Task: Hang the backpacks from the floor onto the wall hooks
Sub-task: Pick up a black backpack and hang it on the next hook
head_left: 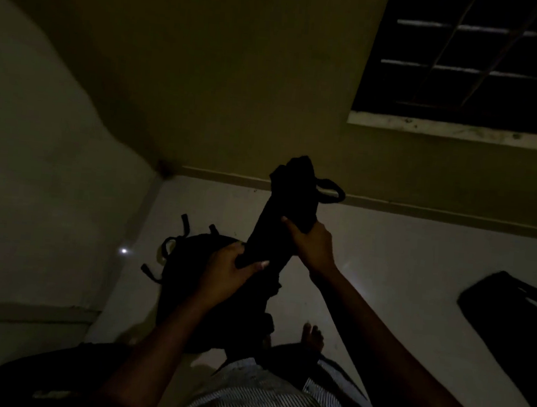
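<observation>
The room is very dark. A black backpack (288, 205) is lifted in front of me, its top loop handle sticking out to the right near the skirting. My left hand (230, 274) grips its lower part and my right hand (314, 243) grips its right side higher up. A second black backpack (187, 261) lies on the pale floor below, partly hidden by my left arm, with several straps poking out to the left. A third dark bag (509, 325) lies on the floor at the right. No wall hooks are visible.
A yellowish wall (222, 85) stands ahead, meeting a pale wall on the left in a corner. A dark barred window (474, 59) with a white sill is at upper right. My bare foot (312, 337) stands on the floor. Another dark shape (34, 377) fills the bottom left.
</observation>
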`<state>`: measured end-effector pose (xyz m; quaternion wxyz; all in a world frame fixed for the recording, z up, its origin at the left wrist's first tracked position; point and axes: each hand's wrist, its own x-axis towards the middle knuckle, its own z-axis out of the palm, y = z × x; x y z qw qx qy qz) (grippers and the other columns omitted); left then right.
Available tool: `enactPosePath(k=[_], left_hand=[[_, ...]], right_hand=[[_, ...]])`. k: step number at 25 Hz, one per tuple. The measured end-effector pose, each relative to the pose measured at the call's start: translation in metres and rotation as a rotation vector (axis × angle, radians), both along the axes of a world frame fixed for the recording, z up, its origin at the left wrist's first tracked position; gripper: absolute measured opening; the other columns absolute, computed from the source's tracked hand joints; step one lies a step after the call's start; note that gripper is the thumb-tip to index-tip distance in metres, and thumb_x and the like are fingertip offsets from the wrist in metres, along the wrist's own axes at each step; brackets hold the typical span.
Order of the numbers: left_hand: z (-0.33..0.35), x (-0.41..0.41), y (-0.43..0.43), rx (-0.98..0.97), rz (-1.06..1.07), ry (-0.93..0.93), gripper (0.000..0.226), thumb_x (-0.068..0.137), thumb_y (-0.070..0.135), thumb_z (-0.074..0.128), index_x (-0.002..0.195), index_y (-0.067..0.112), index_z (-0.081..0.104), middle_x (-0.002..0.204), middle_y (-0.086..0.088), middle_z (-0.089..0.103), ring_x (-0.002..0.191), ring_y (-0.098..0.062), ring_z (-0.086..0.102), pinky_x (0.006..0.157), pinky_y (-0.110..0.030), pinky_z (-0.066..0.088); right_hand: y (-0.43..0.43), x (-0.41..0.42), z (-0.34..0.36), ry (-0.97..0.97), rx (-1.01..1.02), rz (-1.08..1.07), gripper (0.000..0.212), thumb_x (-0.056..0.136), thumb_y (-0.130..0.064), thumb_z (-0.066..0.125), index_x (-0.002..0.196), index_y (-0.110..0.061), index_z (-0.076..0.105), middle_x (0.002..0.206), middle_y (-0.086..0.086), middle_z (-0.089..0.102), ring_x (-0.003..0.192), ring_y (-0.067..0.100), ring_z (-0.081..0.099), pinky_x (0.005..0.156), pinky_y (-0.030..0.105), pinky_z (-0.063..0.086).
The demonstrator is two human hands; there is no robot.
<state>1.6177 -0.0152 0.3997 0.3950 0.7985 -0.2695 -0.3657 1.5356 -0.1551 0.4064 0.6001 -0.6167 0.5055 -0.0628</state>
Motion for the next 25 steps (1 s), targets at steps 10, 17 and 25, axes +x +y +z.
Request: enactPosePath(k=[10,17,25], left_hand=[[0.017,0.002,-0.046,0.015,0.376,0.329,0.022,0.079,0.017,0.067,0.1,0.013,0.065,0.106,-0.01,0.069,0.082,-0.02,0.064,0.061,-0.024,0.051],[-0.002,-0.007,-0.014,-0.081,0.439,0.468,0.029,0.083,0.012,0.065,0.111,0.011,0.062,0.103,-0.01,0.069,0.086,-0.021,0.066,0.07,-0.025,0.057],[-0.008,-0.013,-0.006,-0.148,0.357,0.44,0.035,0.085,0.014,0.063,0.119,0.011,0.057,0.111,-0.008,0.067,0.099,-0.02,0.065,0.087,-0.031,0.053]], right_hand=[[0.048,-0.022,-0.01,-0.218,-0.118,0.516,0.033,0.089,-0.02,0.06,0.119,-0.006,0.061,0.108,0.0,0.063,0.098,0.008,0.06,0.074,0.001,0.042],[0.022,-0.044,-0.012,-0.317,0.427,-0.092,0.016,0.089,-0.027,0.058,0.095,-0.012,0.06,0.084,0.001,0.06,0.074,0.012,0.059,0.067,0.021,0.052],[0.018,-0.006,-0.024,-0.455,0.765,-0.394,0.037,0.09,-0.01,0.057,0.125,-0.001,0.055,0.129,0.013,0.058,0.108,0.023,0.061,0.092,0.025,0.053]])
